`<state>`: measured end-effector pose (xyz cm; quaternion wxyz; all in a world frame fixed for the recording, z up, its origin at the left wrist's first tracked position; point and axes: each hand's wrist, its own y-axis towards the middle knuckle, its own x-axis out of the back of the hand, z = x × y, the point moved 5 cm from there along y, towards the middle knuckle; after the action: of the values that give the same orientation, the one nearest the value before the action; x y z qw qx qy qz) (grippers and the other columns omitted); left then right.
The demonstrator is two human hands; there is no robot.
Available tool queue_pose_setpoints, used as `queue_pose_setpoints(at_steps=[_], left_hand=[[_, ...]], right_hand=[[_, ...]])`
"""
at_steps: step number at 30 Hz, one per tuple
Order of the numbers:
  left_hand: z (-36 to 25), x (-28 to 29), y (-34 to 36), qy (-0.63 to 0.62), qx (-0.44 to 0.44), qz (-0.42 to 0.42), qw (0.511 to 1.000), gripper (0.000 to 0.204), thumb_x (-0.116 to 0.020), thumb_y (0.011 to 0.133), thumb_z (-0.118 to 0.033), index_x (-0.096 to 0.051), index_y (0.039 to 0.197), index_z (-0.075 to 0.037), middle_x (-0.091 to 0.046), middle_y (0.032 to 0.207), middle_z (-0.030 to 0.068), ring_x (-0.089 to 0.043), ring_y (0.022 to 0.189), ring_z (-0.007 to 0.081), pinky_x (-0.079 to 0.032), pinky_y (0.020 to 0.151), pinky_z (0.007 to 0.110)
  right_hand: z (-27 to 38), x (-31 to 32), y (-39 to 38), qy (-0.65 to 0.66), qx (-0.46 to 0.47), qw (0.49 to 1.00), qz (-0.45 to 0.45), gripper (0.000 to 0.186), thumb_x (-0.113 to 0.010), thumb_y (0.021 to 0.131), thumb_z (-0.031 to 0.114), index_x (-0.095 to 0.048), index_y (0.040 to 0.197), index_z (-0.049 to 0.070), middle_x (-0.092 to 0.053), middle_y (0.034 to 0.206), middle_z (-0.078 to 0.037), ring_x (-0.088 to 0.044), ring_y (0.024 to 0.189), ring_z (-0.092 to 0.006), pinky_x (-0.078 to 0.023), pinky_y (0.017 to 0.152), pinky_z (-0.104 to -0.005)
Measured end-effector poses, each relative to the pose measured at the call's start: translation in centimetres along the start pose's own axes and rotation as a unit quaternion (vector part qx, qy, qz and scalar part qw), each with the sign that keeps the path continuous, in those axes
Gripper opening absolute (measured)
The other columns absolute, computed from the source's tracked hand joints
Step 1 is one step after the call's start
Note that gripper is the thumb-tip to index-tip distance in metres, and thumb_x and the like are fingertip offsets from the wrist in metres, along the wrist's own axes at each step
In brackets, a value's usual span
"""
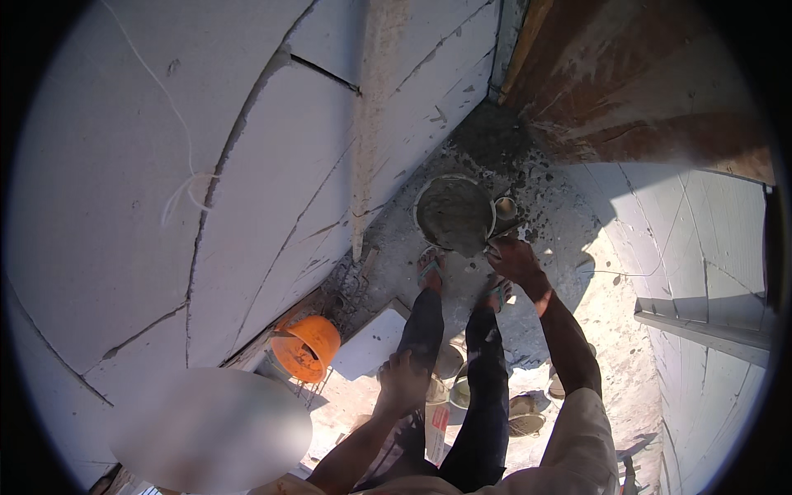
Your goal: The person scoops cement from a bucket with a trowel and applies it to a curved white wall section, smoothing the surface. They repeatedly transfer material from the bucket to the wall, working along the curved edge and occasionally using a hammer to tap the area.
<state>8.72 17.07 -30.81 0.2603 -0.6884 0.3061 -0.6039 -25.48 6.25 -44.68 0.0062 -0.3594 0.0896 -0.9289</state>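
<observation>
Grey mortar (454,206) sits in the floor (569,285) bucket (450,176) — likely heavy, pasty, best lifted by opposite rims — right grip (513,260) at its near edge, contents unclear, left grip (403,381) open on leg (422,326).

At left, a pale block wall (305,148) with dark, irregular joints, crossed by a stained pole (373,107) and a thin white cord (189,144). Upper right, a brown, streaked panel (643,74) — below it in view, a second pale wall (689,227), partly shaded. Lower left of centre, an orange bucket (320,337) near a flat white sheet (374,344).
</observation>
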Motion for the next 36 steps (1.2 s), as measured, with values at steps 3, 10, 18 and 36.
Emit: queue_pose_setpoints(at_steps=[3,10,18,36], left_hand=[[1.1,-0.6,-2.0,-0.041,-0.005,0.009,0.999,0.074,-0.072,0.081,-0.039,-0.042,0.141,-0.007,-0.051,0.130,0.0239,-0.054,0.117,0.0454,-0.046,0.097,0.059],[1.0,1.7,-5.8,-0.156,0.004,-0.040,0.987,0.069,-0.070,0.077,-0.032,-0.045,0.137,-0.006,-0.051,0.128,0.0284,-0.052,0.120,0.0476,-0.045,0.100,0.056],[0.0,5.7,-4.5,-0.216,-0.009,-0.090,0.972,0.069,-0.071,0.078,-0.032,-0.046,0.136,-0.005,-0.050,0.129,0.0284,-0.052,0.119,0.0480,-0.046,0.099,0.055],[-0.1,1.4,4.1,-0.281,0.027,0.019,0.959,0.064,-0.071,0.083,-0.027,-0.051,0.135,0.006,-0.057,0.130,0.0291,-0.058,0.120,0.0398,-0.047,0.103,0.045]], right_hand=[[7.6,6.2,-2.5,-0.025,0.057,0.998,0.019,0.033,-0.071,0.082,0.033,-0.066,0.101,0.006,-0.068,0.093,-0.018,-0.068,0.090,-0.0378,-0.055,0.079,-0.0490],[26.6,28.4,-7.0,-0.027,0.132,0.978,0.160,0.038,-0.067,0.090,0.039,-0.068,0.110,0.007,-0.070,0.093,-0.018,-0.069,0.089,-0.0360,-0.054,0.081,-0.0436],[39.1,58.9,4.7,0.439,0.165,0.878,0.094,0.027,-0.068,0.092,0.019,-0.067,0.095,-0.008,-0.065,0.066,-0.012,-0.061,0.046,-0.0179,-0.047,0.039,-0.0275],[10.5,12.4,-19.1,0.588,-0.445,0.667,-0.107,0.013,-0.066,0.091,0.013,-0.064,0.101,0.005,-0.053,0.067,0.000,-0.050,0.046,-0.0111,-0.039,0.039,-0.0276]])
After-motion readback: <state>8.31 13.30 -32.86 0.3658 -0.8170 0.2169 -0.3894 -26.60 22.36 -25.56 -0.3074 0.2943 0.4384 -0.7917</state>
